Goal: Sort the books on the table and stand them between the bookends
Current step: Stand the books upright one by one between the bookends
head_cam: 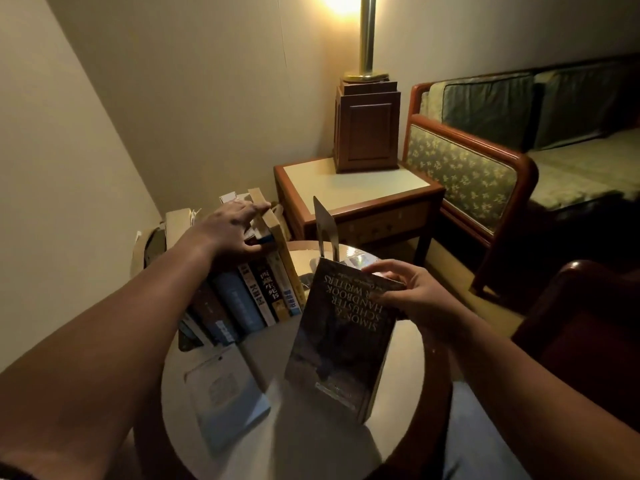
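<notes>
A row of several books (252, 299) stands leaning on the left side of the round glossy table (311, 445). My left hand (232, 226) rests on top of the row with fingers stretched out, touching the tan book at its right end. My right hand (412, 296) grips the top edge of a dark book titled Handbook for Writers (339, 337), held upright and upside down just right of the row. A metal bookend (325, 226) stands behind that book. A pale book (225, 400) lies flat on the table at the front left.
A wooden side table (356, 192) with a lamp base (367, 129) stands behind the round table. A green patterned sofa (485, 168) fills the right. A dark chair (588, 334) is at the near right. Walls close off the left.
</notes>
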A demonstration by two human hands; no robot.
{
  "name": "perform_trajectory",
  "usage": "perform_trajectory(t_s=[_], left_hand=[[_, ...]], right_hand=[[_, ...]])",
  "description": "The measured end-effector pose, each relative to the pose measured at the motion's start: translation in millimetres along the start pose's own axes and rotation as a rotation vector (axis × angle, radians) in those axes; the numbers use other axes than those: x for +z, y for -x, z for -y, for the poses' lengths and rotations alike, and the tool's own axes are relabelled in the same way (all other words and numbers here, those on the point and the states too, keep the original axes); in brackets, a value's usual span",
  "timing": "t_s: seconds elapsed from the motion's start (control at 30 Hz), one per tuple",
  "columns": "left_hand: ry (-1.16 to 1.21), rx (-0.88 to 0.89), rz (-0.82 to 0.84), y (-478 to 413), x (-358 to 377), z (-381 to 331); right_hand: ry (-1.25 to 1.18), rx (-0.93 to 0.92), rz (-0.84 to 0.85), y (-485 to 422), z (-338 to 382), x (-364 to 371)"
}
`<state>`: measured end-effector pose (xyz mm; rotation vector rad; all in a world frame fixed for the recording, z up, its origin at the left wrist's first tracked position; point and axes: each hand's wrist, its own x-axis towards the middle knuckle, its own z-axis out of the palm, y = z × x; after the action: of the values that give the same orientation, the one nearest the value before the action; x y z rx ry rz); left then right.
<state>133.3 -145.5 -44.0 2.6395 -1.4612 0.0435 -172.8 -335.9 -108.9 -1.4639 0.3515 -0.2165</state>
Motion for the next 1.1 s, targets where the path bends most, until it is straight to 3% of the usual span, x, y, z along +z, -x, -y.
perform_trajectory(t_s=[0.1, 0.23, 0.37, 0.47, 0.67, 0.87, 1.1], left_hand=[[0.004, -0.003, 0.014, -2, 0, 0], [0.008, 0.006, 0.003, -2, -1, 0], [0.011, 0.008, 0.003, -2, 0, 0], [0.02, 0.007, 0.006, -3, -1, 1], [0.01, 0.016, 0.009, -4, 1, 3], [0.017, 0.016, 0.007, -4, 2, 3], [0.009, 0.019, 0.006, -5, 2, 1]], right_hand=[[0.167, -0.136, -0.082, 4, 21, 2], [0.601, -0.262, -0.282, 6, 29, 11], [0.702, -0.285, -0.343, 7, 22, 13], [0.867, -0.234, -0.295, 7, 29, 12], [1.369, -0.148, -0.002, 4, 50, 25], [1.378, -0.115, 0.128, -6, 63, 36], [1.375, -0.201, -0.005, -20, 52, 60]])
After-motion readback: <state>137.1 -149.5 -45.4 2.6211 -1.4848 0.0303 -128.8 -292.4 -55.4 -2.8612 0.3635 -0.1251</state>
